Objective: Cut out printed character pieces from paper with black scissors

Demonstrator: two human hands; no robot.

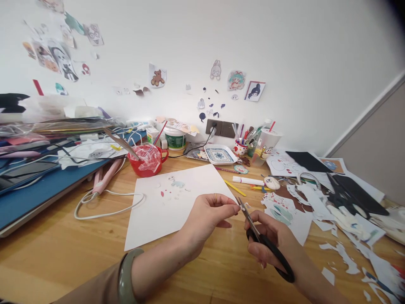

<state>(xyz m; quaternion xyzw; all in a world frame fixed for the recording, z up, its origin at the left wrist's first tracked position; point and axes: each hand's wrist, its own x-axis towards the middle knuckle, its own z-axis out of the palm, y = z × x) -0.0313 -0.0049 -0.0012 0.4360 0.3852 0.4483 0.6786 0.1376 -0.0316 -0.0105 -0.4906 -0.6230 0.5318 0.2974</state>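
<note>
While the right hand (276, 234) grips one scissors (265, 242), the left hand (205, 217) pinches one scrap (235, 210).

Black-handled scissors (267, 247) against tiny paper scrap (238, 210)

left forearm is reaching in from lower left, wrist straight | left hand (205, 215) is pinching thumb against forefinger, knuckles up | right hand (268, 240) is curling closed in a grip just beside it, right forearm entering from lower right
</note>
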